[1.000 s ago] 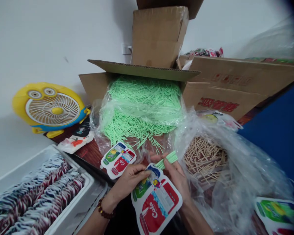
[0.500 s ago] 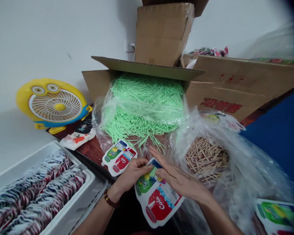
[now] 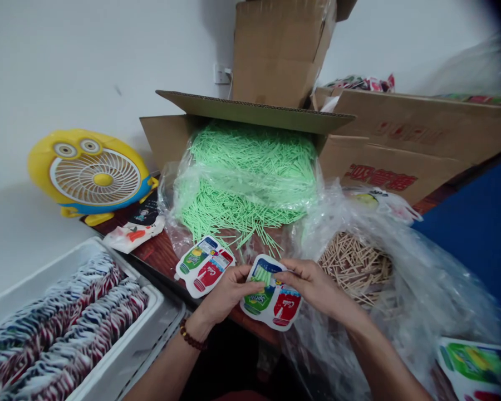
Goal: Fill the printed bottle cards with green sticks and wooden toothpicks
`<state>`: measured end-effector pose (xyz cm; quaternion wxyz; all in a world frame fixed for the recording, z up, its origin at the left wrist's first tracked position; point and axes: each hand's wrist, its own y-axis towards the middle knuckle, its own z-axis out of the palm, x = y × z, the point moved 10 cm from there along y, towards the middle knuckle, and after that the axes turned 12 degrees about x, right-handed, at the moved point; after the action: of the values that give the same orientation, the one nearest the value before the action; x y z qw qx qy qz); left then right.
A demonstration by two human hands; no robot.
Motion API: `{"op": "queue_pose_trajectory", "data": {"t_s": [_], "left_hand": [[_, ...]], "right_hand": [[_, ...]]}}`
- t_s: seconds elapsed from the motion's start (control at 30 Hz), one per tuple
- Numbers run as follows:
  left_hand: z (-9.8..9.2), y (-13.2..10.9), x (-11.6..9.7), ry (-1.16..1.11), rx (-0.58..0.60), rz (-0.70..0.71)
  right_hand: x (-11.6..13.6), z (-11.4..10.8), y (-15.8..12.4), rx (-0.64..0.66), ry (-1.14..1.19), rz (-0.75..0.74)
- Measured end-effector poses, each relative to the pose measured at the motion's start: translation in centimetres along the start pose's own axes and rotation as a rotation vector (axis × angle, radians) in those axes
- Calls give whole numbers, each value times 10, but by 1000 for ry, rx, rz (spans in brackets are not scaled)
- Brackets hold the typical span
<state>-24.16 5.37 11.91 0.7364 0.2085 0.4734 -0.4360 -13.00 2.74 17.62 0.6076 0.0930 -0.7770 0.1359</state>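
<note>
A printed candy packet [image 3: 262, 305], with a green Sprite bottle and a red Cola bottle on its front, is held between both hands over the table's front edge. My left hand [image 3: 227, 292] pinches its left side, thumb on the front. My right hand [image 3: 313, 284] grips the upper right side with thumb and fingers. Light green sticks show at the top of the packet's green half. Left of it on the table lies a similar packet [image 3: 206, 267]. Behind my hands, a heap of thin green sticks [image 3: 242, 206] spills from a plastic-lined carton.
Brown sticks [image 3: 354, 267] lie by clear plastic [image 3: 426, 295] on the right. A white foam box [image 3: 150, 317] at the lower left holds rows of packets. A yellow fan [image 3: 102, 178], cardboard boxes [image 3: 275, 53] and another packet [image 3: 476, 365] stand or lie around.
The packet has moved up and away from me and turned more upright. My right hand, stretched flat across it before, now grips its upper right side. Green sticks show more plainly in it.
</note>
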Motion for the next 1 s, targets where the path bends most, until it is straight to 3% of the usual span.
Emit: {"op": "queue_pose_trajectory", "data": {"t_s": [0.3,0.43,0.87,1.0], "left_hand": [[-10,-4,1,131,-116,7],[-8,-3,2,95,-104,17],[-19,-5,6,70,-175,25],[-27,-12,11,49,-174,6]], "right_hand": [[-6,-8,9,-10,-31,57],[-12,-8,11,-1,-89,104],[-8,-15,20,23,-104,31],[-19,-34,30,-83,-255,76]]}}
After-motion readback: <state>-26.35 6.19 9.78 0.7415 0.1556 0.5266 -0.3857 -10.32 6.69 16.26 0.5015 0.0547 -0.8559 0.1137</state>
